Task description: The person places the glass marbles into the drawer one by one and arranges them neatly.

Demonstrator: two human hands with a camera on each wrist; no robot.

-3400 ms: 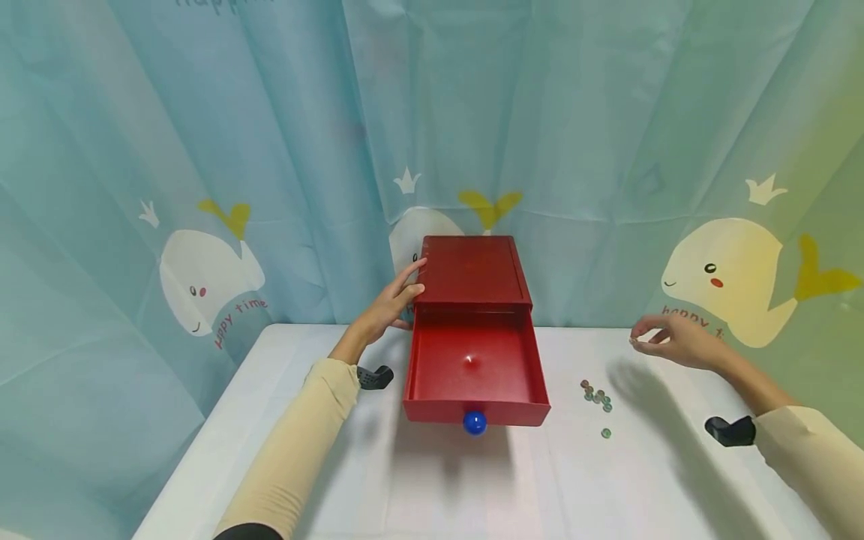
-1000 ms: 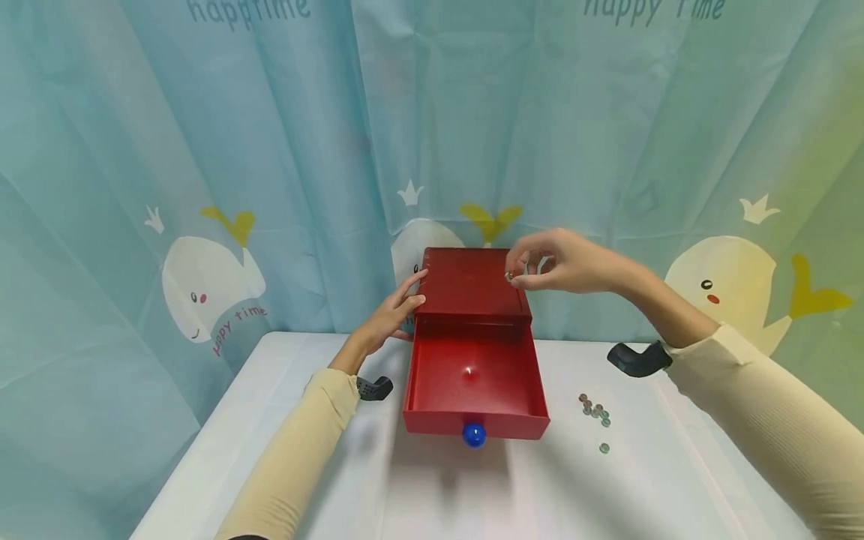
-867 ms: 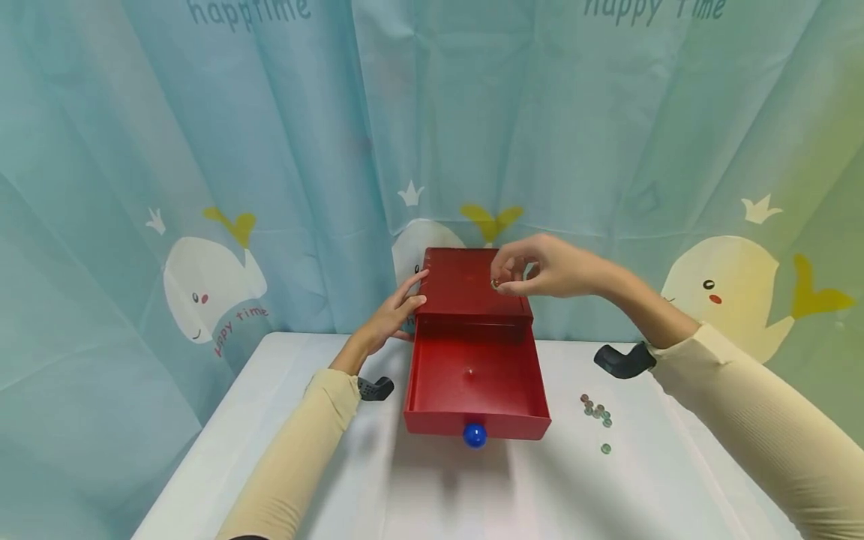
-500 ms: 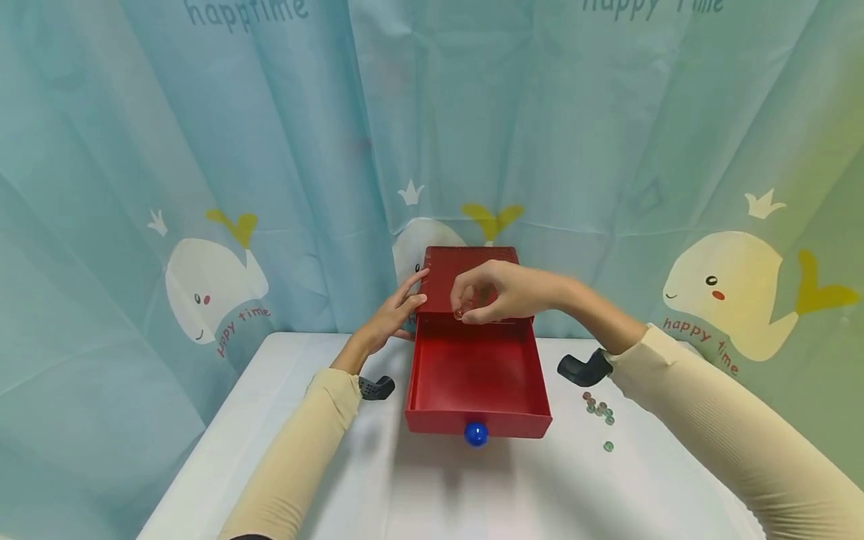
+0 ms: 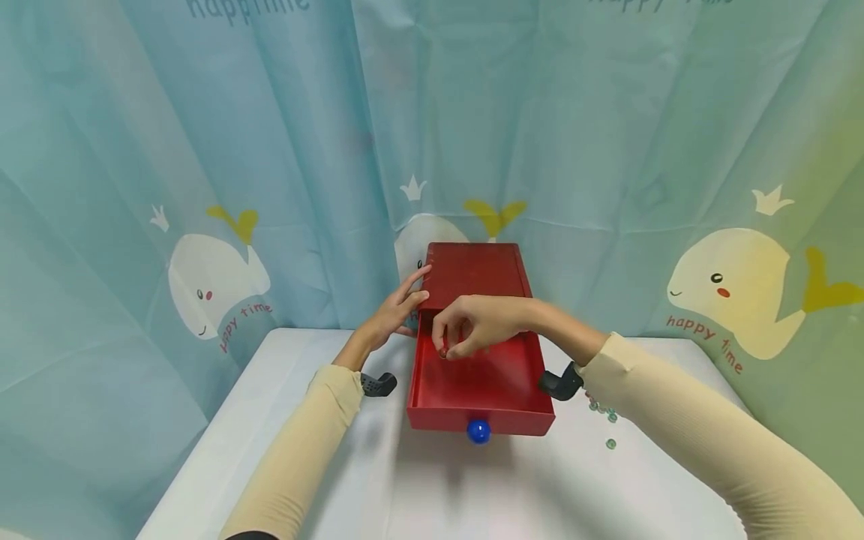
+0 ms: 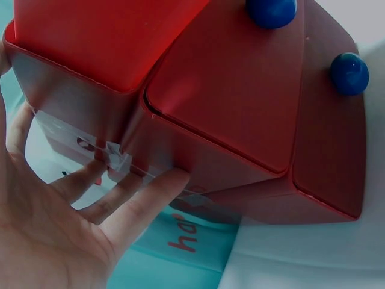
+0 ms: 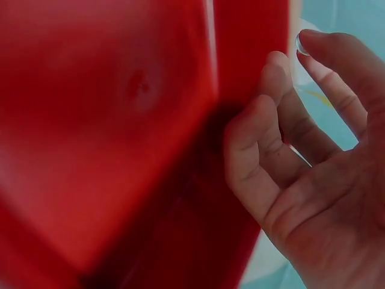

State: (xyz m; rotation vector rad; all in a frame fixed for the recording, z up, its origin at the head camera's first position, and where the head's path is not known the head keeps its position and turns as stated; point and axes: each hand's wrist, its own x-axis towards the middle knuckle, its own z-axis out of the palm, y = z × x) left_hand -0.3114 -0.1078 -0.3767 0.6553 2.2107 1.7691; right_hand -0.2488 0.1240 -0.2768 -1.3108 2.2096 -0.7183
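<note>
A red drawer box (image 5: pixel 475 274) stands at the back of the white table (image 5: pixel 432 487). Its top drawer (image 5: pixel 513 420), with a blue knob (image 5: pixel 478 430), is pulled out. My left hand (image 5: pixel 394 309) rests flat against the box's left side, fingers straight, as the left wrist view shows: left hand (image 6: pixel 90 205), box (image 6: pixel 228 102). My right hand (image 5: pixel 472 326) hovers over the open drawer near its left wall and pinches a small glass marble (image 5: pixel 443 352) in its fingertips. In the right wrist view the marble (image 7: pixel 299 44) sits at the tip of my right hand (image 7: pixel 301 180) beside the red drawer (image 7: pixel 108 120).
Several small glass marbles (image 5: pixel 602 410) lie on the table right of the drawer, one more (image 5: pixel 610 443) a little nearer. A lower drawer with a second blue knob (image 6: pixel 349 73) is closed. A whale-print curtain (image 5: pixel 202 187) hangs close behind the table.
My right hand has carried the marble from the table's right side, over the box top, then down and left into the open drawer's space. The left hand has stayed on the box.
</note>
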